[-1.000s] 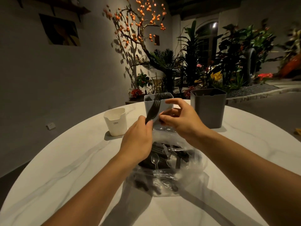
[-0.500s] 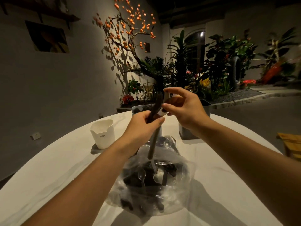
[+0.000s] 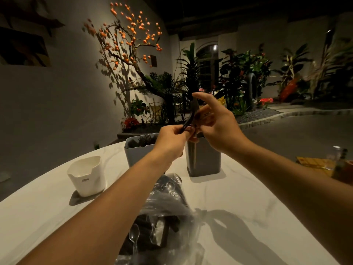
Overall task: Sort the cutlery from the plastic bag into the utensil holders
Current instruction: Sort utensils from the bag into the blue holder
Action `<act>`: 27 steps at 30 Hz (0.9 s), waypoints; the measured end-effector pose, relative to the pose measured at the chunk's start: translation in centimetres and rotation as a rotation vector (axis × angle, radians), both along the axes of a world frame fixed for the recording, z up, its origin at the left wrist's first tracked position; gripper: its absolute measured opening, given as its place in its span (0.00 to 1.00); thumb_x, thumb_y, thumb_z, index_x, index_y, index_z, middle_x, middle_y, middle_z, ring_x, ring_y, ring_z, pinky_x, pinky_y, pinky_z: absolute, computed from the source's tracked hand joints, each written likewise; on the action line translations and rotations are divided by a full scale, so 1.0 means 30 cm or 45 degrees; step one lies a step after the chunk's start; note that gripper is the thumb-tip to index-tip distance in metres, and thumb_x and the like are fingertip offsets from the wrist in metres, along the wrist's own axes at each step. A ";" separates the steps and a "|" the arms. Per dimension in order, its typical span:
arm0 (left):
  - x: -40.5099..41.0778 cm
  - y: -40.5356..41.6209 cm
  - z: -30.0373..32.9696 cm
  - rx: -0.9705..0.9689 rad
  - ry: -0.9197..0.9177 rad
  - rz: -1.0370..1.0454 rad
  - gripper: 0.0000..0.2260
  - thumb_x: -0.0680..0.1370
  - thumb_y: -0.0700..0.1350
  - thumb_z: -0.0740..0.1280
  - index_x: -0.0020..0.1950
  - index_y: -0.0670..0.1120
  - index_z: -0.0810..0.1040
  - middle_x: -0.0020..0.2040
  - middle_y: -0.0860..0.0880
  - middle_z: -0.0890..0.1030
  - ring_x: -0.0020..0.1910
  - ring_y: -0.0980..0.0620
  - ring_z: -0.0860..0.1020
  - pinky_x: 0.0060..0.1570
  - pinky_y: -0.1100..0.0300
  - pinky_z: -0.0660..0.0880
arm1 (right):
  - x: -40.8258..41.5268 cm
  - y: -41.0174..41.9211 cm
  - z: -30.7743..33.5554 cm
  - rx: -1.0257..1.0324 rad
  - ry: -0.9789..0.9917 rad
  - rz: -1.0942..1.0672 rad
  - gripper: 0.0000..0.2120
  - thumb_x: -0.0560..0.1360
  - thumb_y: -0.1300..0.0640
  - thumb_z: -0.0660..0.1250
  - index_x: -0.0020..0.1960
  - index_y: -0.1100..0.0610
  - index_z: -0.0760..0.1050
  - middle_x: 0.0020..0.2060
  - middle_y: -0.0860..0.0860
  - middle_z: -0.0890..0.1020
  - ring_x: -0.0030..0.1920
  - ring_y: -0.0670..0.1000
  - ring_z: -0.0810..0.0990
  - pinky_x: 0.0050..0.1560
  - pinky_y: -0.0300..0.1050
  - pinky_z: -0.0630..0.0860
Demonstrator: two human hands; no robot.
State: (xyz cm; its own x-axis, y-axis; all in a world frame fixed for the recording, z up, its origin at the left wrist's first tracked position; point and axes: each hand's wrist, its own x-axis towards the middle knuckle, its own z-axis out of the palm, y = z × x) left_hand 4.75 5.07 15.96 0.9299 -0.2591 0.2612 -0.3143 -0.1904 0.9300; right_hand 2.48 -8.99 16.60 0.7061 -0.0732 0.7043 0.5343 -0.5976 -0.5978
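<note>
In the head view both hands are raised above a white marble-patterned table [image 3: 238, 197], meeting just over the rim of the dark grey holder [image 3: 203, 159]. The left hand [image 3: 172, 142] pinches the lower end of a dark piece of cutlery [image 3: 191, 117] between thumb and fingertips; the right hand [image 3: 215, 123] has its thumb and curled fingers on the same piece higher up, with the index finger stretched out over its top (what kind of utensil it is cannot be told in this dim light). The piece stands roughly upright and looks slightly bowed between the two grips. Left of the dark grey holder, near it, stands a lighter grey holder [image 3: 138, 153] with dark cutlery showing inside, its right side hidden by the left wrist. Further left, well apart, sits a white holder [image 3: 87, 176]. Nearer the camera, between the forearms, the clear plastic bag [image 3: 162, 222] lies on the table with dark pieces and clear spoons inside. A tree with orange fruit [image 3: 129, 39] and leafy plants [image 3: 242, 73] stand behind.
</note>
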 end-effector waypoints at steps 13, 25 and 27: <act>0.178 -0.133 0.117 0.013 -0.145 -0.117 0.11 0.86 0.46 0.58 0.50 0.53 0.80 0.33 0.60 0.82 0.28 0.62 0.74 0.35 0.58 0.71 | 0.152 -0.126 0.097 -0.123 -0.353 -0.241 0.34 0.71 0.67 0.73 0.74 0.53 0.66 0.49 0.48 0.77 0.43 0.44 0.81 0.44 0.37 0.82; 0.324 -0.108 0.011 -0.061 0.186 -0.005 0.19 0.85 0.56 0.54 0.51 0.44 0.76 0.35 0.49 0.69 0.31 0.54 0.64 0.31 0.59 0.63 | 0.371 -0.155 -0.100 -0.501 0.218 -0.429 0.23 0.76 0.65 0.68 0.67 0.49 0.72 0.55 0.51 0.80 0.54 0.55 0.80 0.53 0.55 0.81; 0.332 -0.082 -0.004 -0.045 0.124 0.007 0.16 0.86 0.49 0.53 0.48 0.44 0.76 0.34 0.49 0.69 0.31 0.54 0.65 0.32 0.60 0.64 | 0.375 -0.128 -0.105 -0.448 0.262 -0.399 0.16 0.80 0.60 0.63 0.66 0.51 0.76 0.58 0.51 0.78 0.58 0.53 0.77 0.60 0.55 0.77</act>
